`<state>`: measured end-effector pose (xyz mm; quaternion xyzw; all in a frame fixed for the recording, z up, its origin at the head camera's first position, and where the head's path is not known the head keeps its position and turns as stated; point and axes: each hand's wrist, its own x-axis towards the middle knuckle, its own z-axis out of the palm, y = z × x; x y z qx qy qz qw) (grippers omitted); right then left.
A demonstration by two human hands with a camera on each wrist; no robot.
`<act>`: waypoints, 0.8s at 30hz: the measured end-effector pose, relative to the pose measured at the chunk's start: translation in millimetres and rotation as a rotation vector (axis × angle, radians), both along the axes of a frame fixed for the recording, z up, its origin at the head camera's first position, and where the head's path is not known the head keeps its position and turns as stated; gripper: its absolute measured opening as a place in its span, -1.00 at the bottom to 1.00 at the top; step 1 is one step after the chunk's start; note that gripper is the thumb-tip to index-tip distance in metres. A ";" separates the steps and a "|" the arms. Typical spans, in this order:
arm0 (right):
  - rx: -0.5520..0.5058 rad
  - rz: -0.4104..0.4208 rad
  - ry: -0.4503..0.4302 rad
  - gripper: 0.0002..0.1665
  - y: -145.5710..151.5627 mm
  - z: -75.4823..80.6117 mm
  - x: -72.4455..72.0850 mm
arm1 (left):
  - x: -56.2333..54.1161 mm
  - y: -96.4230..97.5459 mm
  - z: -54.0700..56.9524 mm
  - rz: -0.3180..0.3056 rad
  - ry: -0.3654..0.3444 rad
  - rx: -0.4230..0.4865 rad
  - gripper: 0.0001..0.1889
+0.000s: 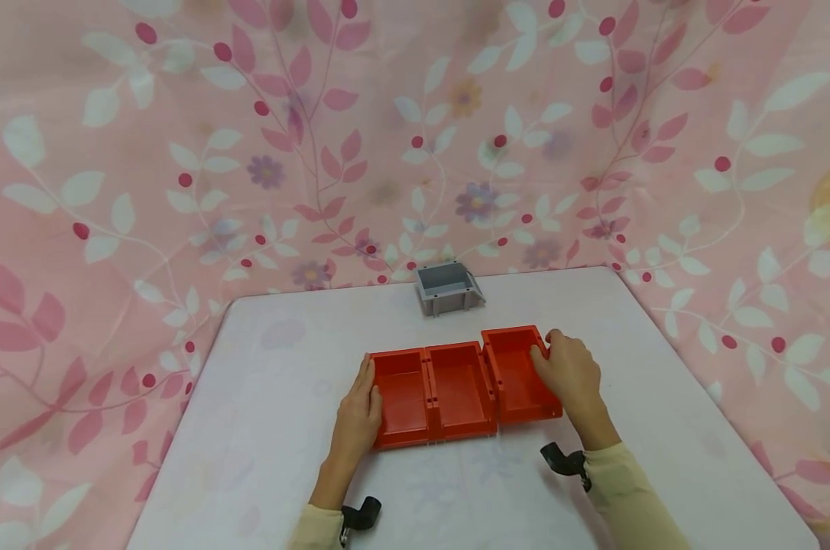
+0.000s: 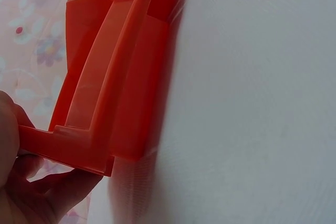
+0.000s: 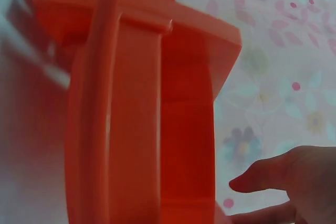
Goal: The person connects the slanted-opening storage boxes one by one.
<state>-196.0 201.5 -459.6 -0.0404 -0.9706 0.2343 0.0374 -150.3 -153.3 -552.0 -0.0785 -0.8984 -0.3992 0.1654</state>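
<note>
Three red plastic storage bins stand side by side in the head view. The left bin (image 1: 401,438) and the middle bin (image 1: 459,429) line up edge to edge. Set a little farther back, the right bin (image 1: 528,412) sits slightly askew against the middle one. My left hand (image 1: 355,416) rests along the outer left wall of the left bin, fingers extended; the left wrist view shows fingertips at that wall (image 2: 68,153). At the row's other end, my right hand (image 1: 572,378) grips the right bin's side wall, its thumb over the rim. Its other fingers are partly hidden.
A grey bin (image 1: 449,302) stands near the back edge of the white table (image 1: 284,397), behind the red row. Pink floral cloth (image 1: 387,153) hangs behind and around the table. Black camera mounts (image 1: 566,461) sit on both wrists.
</note>
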 end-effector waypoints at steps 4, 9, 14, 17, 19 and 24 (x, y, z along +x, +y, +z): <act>-0.023 0.066 0.119 -0.40 -18.3 2.4 -4.2 | -0.2 0.6 -0.2 0.002 0.009 -0.002 -0.41; -0.030 0.250 0.194 -0.32 -48.3 -3.7 -14.4 | 0.9 0.2 0.2 0.005 -0.001 0.005 -0.41; 0.069 0.398 0.145 -0.20 -72.8 -20.7 -25.8 | 1.8 -0.1 -1.0 0.006 -0.010 0.008 -0.42; 0.126 0.416 0.089 -0.13 -81.4 -30.4 -28.6 | 2.2 0.2 -1.9 0.002 -0.011 0.006 -0.42; 0.148 0.416 0.074 -0.09 -85.1 -34.8 -29.3 | 2.5 0.4 -2.4 0.003 -0.006 0.003 -0.41; 0.180 0.405 0.069 -0.04 -88.8 -38.7 -29.7 | 1.2 0.6 -1.8 -0.001 0.008 0.008 -0.42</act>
